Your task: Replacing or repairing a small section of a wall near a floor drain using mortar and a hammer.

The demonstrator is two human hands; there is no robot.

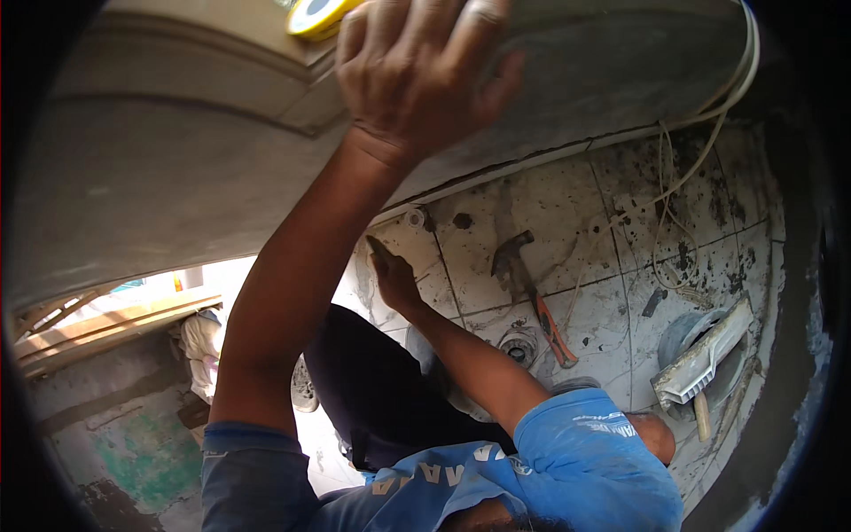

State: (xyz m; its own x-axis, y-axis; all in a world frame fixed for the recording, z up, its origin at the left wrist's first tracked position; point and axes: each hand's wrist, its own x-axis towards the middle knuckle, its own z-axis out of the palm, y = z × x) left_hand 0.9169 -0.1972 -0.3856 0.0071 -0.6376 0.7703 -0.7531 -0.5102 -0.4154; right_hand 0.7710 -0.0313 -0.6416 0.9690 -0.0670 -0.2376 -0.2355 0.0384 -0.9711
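My left hand is raised against the grey wall at the top, fingers curved and thumb apart, beside a yellow roll-like object; its fingertips are partly out of sight. My right hand is closed on a small, slim object I cannot make out, near the base of the wall. To its right, a hammer with an orange-and-black handle lies on the dirty white tiles. A small round white fitting sits by the wall base, and a metal ring fitting is below the hammer.
A pale cable hangs down and lies coiled at the right. A bucket with a mortar-stained float across it stands at the lower right. At left are a wooden ledge, white cloth or sacking and a patchy green-grey wall.
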